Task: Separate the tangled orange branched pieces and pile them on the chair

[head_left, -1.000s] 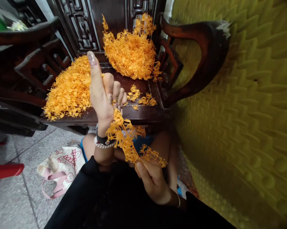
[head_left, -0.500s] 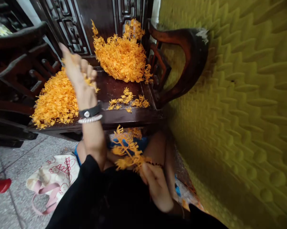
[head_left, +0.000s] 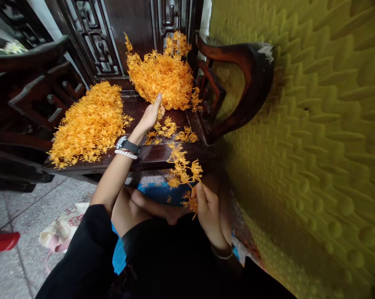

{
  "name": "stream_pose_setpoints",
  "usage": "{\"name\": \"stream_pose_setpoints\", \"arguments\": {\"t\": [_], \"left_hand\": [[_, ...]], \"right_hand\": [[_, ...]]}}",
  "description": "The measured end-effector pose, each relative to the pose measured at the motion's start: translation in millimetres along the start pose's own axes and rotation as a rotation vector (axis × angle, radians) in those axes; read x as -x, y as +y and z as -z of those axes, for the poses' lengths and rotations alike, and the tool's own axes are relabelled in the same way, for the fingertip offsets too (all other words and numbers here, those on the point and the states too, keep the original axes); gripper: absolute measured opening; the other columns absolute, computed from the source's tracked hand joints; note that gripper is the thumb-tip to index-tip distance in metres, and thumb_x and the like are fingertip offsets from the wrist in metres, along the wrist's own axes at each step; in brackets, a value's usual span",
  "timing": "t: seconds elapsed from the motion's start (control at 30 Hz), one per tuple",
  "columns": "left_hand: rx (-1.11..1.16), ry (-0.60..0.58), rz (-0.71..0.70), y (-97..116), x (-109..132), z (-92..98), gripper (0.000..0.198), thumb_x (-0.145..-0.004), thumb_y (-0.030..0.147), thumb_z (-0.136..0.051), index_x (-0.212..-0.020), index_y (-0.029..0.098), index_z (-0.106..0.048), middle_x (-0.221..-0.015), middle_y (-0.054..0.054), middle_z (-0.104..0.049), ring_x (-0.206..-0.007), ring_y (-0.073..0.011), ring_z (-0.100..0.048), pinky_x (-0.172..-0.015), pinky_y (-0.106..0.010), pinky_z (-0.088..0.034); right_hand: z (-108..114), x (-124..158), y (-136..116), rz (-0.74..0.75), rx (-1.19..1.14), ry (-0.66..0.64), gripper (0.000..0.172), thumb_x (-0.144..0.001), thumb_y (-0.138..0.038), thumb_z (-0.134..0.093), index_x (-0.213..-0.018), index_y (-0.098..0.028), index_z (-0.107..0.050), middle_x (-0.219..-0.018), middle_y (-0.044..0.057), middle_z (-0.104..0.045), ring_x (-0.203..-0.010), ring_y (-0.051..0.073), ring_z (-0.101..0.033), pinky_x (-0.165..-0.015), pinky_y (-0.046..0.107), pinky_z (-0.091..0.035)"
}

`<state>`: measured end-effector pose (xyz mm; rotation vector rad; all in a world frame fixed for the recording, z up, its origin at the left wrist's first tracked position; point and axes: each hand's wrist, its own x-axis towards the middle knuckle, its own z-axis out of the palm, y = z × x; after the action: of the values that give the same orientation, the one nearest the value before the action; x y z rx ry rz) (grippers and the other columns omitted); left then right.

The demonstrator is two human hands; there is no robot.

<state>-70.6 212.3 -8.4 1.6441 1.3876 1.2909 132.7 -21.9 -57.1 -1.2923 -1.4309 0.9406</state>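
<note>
The right side is filled by a yellow embossed wall covering [head_left: 299,124]. In front, a dark carved wooden armchair [head_left: 136,104] is seen, and on its seat two heaps are placed. The left heap [head_left: 89,124], of orange flower-shaped pieces, is spread to the front edge; the back heap [head_left: 162,77], of the same colour, is piled near the backrest. On the speckled floor, a cloth tote bag [head_left: 62,228] with red printing is laid, partly covered by the black sleeve. The left hand [head_left: 152,114] is stretched over the seat to the front of the back heap, thumb raised and fingers curled; whether something is held by it cannot be told. By the right hand [head_left: 207,205], an orange sprig [head_left: 185,168] is pinched between thumb and fingers, above the lap. Several loose clusters [head_left: 166,128] are scattered near the seat's front edge. On the left wrist, a black-strapped watch [head_left: 129,145] and a white bracelet [head_left: 126,154] are worn.
</note>
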Motion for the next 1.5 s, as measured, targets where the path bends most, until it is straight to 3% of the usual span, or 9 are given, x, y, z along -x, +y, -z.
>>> {"name": "stream_pose_setpoints", "arguments": {"t": [0.23,0.5,0.63,0.7,0.77,0.87,1.0,1.2,1.5], "left_hand": [[0.081,-0.237,0.109,-11,-8,-1.1,0.034,-0.067,0.031,-0.079,-0.078,0.018,-0.049,-0.057,0.007,-0.047,-0.049,-0.0073,-0.045,-0.052,-0.022,-0.037],[-0.139,-0.25,0.205,-21,-12,4.2,0.055,-0.053,0.04,-0.087,-0.09,0.015,-0.055,-0.066,0.002,-0.055,-0.056,-0.0097,-0.047,-0.055,-0.024,-0.036],[-0.079,-0.255,0.259,-21,-10,8.3,0.059,-0.08,0.065,-0.054,-0.107,0.013,-0.055,-0.084,-0.008,-0.062,-0.077,-0.0199,-0.058,-0.068,-0.032,-0.042],[-0.037,-0.292,0.277,-20,-10,12.6,0.065,-0.09,0.066,-0.026,-0.109,0.012,-0.057,-0.086,-0.011,-0.065,-0.081,-0.0222,-0.06,-0.071,-0.034,-0.043],[-0.011,-0.331,0.28,-22,-10,18.0,0.062,-0.093,0.059,-0.022,-0.111,0.011,-0.057,-0.09,-0.012,-0.067,-0.085,-0.0217,-0.061,-0.075,-0.034,-0.044],[-0.027,-0.405,0.204,-26,-9,25.1,0.036,-0.089,0.04,-0.049,-0.111,0.013,-0.058,-0.101,-0.011,-0.067,-0.094,-0.0182,-0.06,-0.083,-0.031,-0.043],[-0.034,-0.438,0.061,-32,-2,25.6,0.034,-0.074,0.023,-0.066,-0.106,0.013,-0.061,-0.09,-0.007,-0.069,-0.082,-0.0145,-0.061,-0.081,-0.029,-0.044],[-0.373,-0.178,-0.113,-35,16,14.7,0.033,-0.09,0.037,-0.045,-0.087,0.013,-0.067,-0.074,-0.007,-0.067,-0.065,-0.0164,-0.057,-0.067,-0.029,-0.042],[-0.852,-0.213,-0.218,-38,38,9.7,0.033,-0.082,0.039,-0.064,-0.103,0.015,-0.062,-0.1,-0.013,-0.059,-0.099,-0.0296,-0.053,-0.086,-0.041,-0.041]], "right_hand": [[15,-3,29,-0.095,-0.041,0.036,0.045,-0.094,-0.051,-0.039,-0.062,-0.02,-0.043,-0.058,-0.003,-0.039,-0.055,0.012,-0.039,-0.055,0.026,-0.03],[29,-4,37,-0.174,-0.012,0.058,0.045,-0.093,-0.051,-0.04,-0.062,-0.019,-0.045,-0.057,-0.003,-0.04,-0.055,0.012,-0.04,-0.054,0.025,-0.031],[31,-5,41,-0.173,-0.016,0.087,0.046,-0.092,-0.053,-0.041,-0.061,-0.02,-0.044,-0.057,-0.002,-0.041,-0.054,0.012,-0.04,-0.054,0.025,-0.032],[29,-6,45,-0.167,-0.012,0.091,0.046,-0.092,-0.053,-0.041,-0.06,-0.02,-0.046,-0.058,-0.002,-0.043,-0.056,0.013,-0.042,-0.055,0.025,-0.033],[28,-6,47,-0.16,-0.014,0.089,0.046,-0.092,-0.052,-0.042,-0.061,-0.019,-0.047,-0.058,-0.001,-0.045,-0.057,0.013,-0.043,-0.055,0.025,-0.033],[25,-7,46,-0.124,-0.03,0.079,0.045,-0.092,-0.052,-0.041,-0.06,-0.019,-0.047,-0.058,-0.001,-0.044,-0.056,0.013,-0.042,-0.055,0.026,-0.032],[20,-10,37,-0.103,-0.031,0.061,0.045,-0.092,-0.051,-0.042,-0.06,-0.019,-0.047,-0.057,-0.002,-0.042,-0.055,0.012,-0.04,-0.053,0.025,-0.03],[20,-10,28,-0.083,-0.039,0.073,0.047,-0.091,-0.053,-0.045,-0.058,-0.019,-0.047,-0.056,-0.002,-0.043,-0.054,0.012,-0.04,-0.053,0.025,-0.03],[43,-7,48,-0.118,-0.083,0.301,0.047,-0.087,-0.056,-0.05,-0.059,-0.018,-0.051,-0.056,-0.003,-0.043,-0.051,0.01,-0.035,-0.051,0.025,-0.027]]}}
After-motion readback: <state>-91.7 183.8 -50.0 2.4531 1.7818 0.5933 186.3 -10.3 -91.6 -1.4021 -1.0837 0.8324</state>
